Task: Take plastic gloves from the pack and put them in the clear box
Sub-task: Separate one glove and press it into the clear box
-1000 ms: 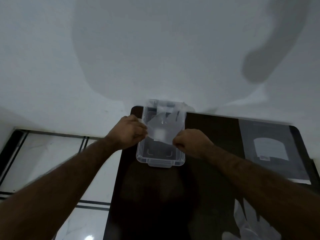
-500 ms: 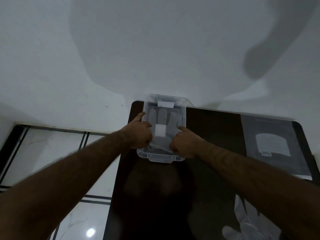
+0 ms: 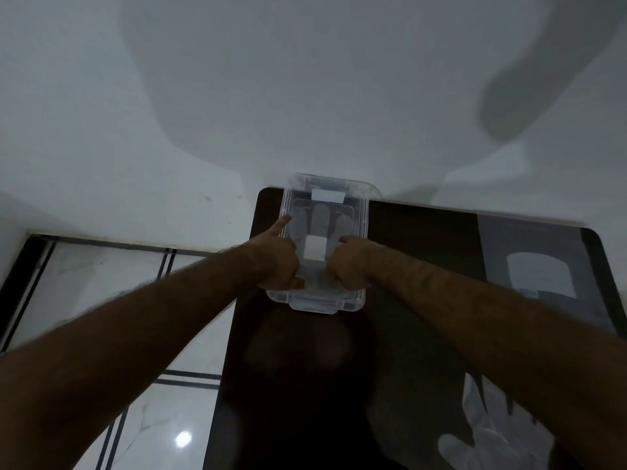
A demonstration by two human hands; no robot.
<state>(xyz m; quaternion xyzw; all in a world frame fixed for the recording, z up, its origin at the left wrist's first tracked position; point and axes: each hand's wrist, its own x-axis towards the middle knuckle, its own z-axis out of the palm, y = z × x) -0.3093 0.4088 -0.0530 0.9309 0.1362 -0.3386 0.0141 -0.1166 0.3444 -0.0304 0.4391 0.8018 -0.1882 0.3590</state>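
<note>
A clear plastic box (image 3: 362, 215) stands at the far left corner of a dark table (image 3: 424, 266). A thin plastic glove (image 3: 320, 218) lies flat inside it, fingers pointing away from me. My left hand (image 3: 276, 262) and my right hand (image 3: 351, 262) are both inside the box, knuckles curled, pressing on the near part of the glove. The left index finger points along the box's left wall. A grey pack of gloves (image 3: 536, 266) lies flat at the table's far right.
A loose plastic glove (image 3: 492, 439) lies near the table's front right, partly under my right forearm. A white wall rises right behind the table. A tiled floor (image 3: 112, 276) shows beyond the table's left edge.
The glove was held spread above the box by both hands; it has gone down flat into the box. Both hands followed it in and now press on it.
</note>
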